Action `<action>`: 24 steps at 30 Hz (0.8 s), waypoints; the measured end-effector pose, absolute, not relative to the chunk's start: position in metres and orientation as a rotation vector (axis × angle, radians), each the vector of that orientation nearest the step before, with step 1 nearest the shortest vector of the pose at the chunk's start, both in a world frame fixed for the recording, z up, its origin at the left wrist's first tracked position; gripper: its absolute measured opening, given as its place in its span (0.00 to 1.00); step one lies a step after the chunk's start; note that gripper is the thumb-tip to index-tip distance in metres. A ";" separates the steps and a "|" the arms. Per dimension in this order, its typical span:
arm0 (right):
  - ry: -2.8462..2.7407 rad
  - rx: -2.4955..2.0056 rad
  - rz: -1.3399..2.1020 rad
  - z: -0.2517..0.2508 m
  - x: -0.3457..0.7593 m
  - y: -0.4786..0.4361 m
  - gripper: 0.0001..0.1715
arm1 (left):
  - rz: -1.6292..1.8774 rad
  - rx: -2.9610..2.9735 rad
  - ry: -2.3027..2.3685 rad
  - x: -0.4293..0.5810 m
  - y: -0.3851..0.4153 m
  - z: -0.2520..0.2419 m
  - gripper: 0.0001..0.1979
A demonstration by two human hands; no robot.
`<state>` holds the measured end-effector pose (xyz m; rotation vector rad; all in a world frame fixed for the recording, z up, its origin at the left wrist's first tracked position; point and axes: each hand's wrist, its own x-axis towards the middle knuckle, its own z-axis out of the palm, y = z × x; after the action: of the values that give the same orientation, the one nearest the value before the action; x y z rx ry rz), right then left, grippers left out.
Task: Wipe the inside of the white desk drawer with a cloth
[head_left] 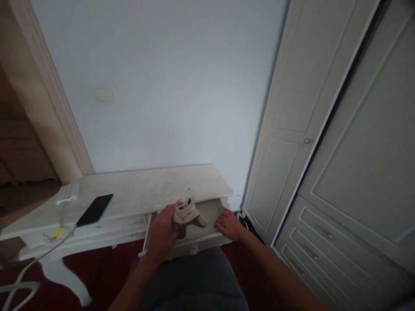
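My left hand (164, 228) is closed on a bunched pair of beige and brown cloth items, probably socks (188, 214), held over the pulled-out drawer (207, 213). Part of the bundle hangs below my fingers. My right hand (228, 223) rests over the right side wall of the drawer, fingers curled over its edge onto the inside. The drawer's pale bottom shows beside the cloth. It belongs to a long white table (139, 186) standing against the wall.
A dark phone or tablet (95, 210) with a white cable (48, 258) lies on the tabletop at left, near a white box-like device (68, 193). A shoe (241, 219) sits on the red floor beside the table. White wardrobes (288, 129) with knobs rise at right.
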<state>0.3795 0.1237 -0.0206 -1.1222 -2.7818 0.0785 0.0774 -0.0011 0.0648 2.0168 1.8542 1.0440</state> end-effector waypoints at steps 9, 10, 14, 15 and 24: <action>-2.801 -1.146 0.087 -0.016 0.379 0.121 0.27 | 0.364 2.129 1.592 0.100 0.023 0.041 0.38; -2.801 -1.146 0.082 -0.015 0.379 0.120 0.27 | 0.344 2.124 1.577 0.098 0.030 0.042 0.37; -2.802 -1.142 0.049 -0.014 0.379 0.120 0.27 | 0.324 2.122 1.562 0.095 0.045 0.044 0.30; -2.802 -1.141 0.041 -0.014 0.379 0.120 0.27 | 0.334 2.126 1.583 0.096 0.042 0.042 0.30; -2.792 -1.143 0.034 -0.017 0.378 0.121 0.26 | 0.188 2.147 1.854 0.052 -0.022 0.034 0.44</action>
<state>0.3783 0.1206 -0.0165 -1.1427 -2.7923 0.0336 0.0522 -0.0220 0.0340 2.1469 1.8536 0.1878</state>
